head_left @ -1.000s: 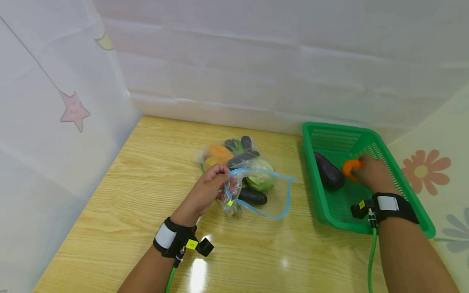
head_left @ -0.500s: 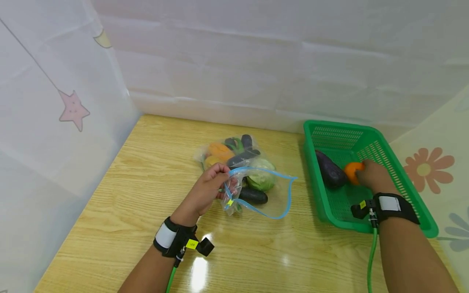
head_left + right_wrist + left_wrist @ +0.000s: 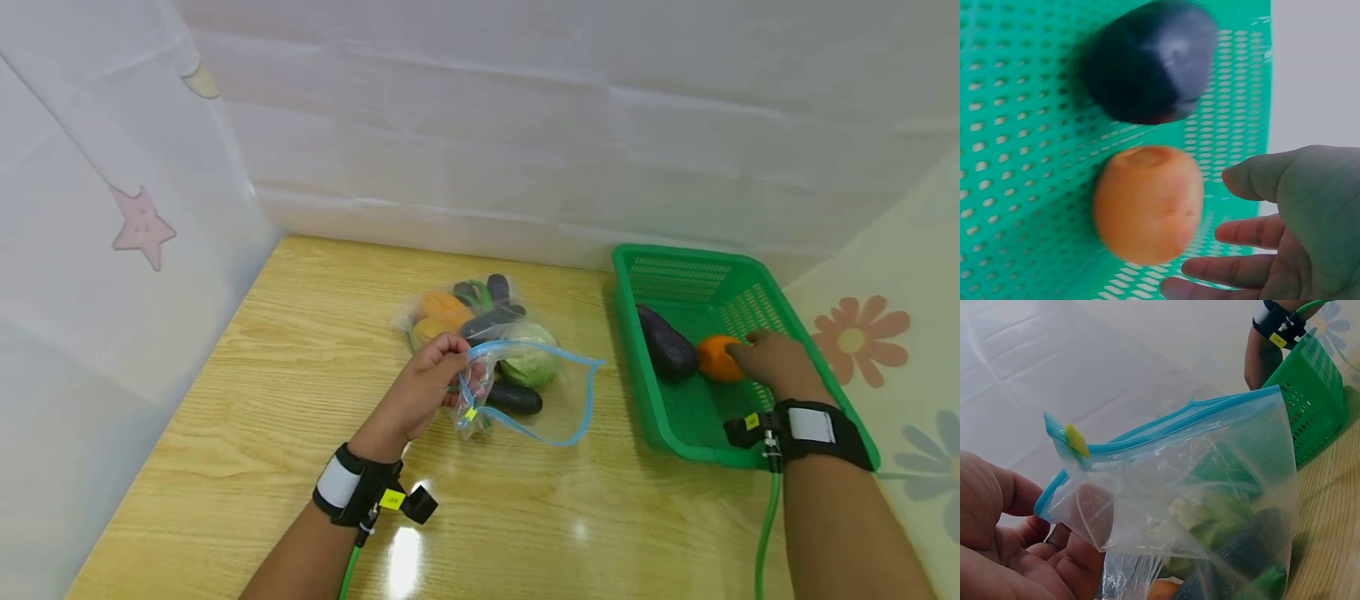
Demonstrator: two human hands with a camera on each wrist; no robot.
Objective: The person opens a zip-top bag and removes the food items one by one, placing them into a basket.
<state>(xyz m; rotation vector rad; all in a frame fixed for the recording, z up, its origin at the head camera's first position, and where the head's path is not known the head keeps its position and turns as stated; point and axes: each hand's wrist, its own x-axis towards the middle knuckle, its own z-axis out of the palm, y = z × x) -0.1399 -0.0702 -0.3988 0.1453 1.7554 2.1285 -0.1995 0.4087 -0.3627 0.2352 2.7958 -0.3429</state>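
Note:
At its blue rim, my left hand pinches a clear zip bag whose mouth gapes. A yellow slider sits on the rim near my fingers. Through the plastic show a green cabbage, a dark cucumber, orange and yellow produce and several dark long vegetables. My right hand is over the green basket, fingers spread, beside a rounded orange fruit or vegetable with a dimpled end. A gap shows between them in the right wrist view. Beside it lies a purple eggplant.
The basket stands at the right of the wooden table, near the back wall. White printed sheets close off the back and sides. Green cables run from both wrist cameras.
My right hand has let go of the orange fruit or vegetable and drawn slightly back to the right. My left hand holds the bag rim as before. The head view has shifted slightly.

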